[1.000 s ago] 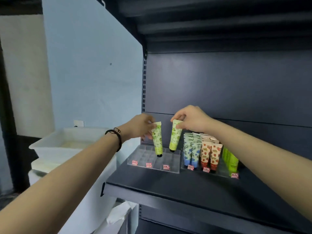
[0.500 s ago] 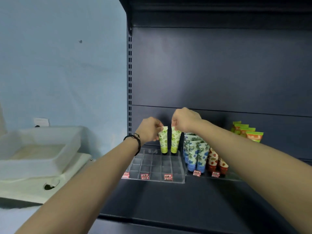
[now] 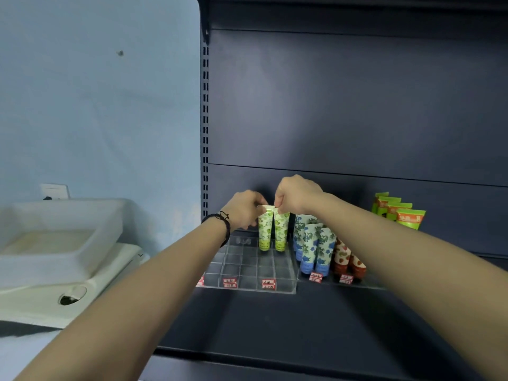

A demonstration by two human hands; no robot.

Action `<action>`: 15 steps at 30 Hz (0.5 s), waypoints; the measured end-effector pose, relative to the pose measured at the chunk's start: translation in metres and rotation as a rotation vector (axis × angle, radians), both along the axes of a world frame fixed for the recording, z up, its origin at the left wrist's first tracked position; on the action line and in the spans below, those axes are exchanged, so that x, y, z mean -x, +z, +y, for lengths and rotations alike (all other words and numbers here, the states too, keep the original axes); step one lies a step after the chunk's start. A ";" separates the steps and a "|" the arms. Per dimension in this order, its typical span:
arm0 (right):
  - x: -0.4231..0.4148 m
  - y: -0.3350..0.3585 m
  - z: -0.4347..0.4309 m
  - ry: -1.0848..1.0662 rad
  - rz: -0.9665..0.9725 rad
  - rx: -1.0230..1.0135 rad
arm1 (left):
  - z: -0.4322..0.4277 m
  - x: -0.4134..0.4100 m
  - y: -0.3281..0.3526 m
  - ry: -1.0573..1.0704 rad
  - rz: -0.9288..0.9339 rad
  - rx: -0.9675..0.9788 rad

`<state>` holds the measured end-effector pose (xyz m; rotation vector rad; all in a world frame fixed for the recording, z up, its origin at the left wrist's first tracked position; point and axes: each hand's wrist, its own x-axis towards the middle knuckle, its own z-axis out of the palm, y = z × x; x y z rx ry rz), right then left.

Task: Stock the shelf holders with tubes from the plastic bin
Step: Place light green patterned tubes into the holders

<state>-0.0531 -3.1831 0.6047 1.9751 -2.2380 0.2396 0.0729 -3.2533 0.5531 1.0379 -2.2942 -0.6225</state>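
Head camera looks along my forearms to the clear holder. My left hand pinches the crimped top of one green tube. My right hand pinches a second green tube just beside it. Both stand upright, caps down, in the holder's back row. Stocking looks barely begun to me, since the holder's other cells show bare. Right of the holder stand blue tubes and red tubes. Left of it sits the plastic bin, its contents unclear.

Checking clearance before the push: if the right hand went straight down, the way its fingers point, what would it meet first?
The right hand pinches a green tube; its cap would bottom first in the clear holder, back row. It may already be seated.
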 end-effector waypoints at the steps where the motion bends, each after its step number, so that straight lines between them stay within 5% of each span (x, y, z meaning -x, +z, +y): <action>1: 0.000 0.000 0.001 -0.002 -0.006 0.001 | 0.000 0.000 0.000 0.001 0.000 0.000; 15: 0.008 0.002 0.014 0.020 -0.034 0.056 | 0.010 -0.002 -0.003 0.057 -0.020 0.101</action>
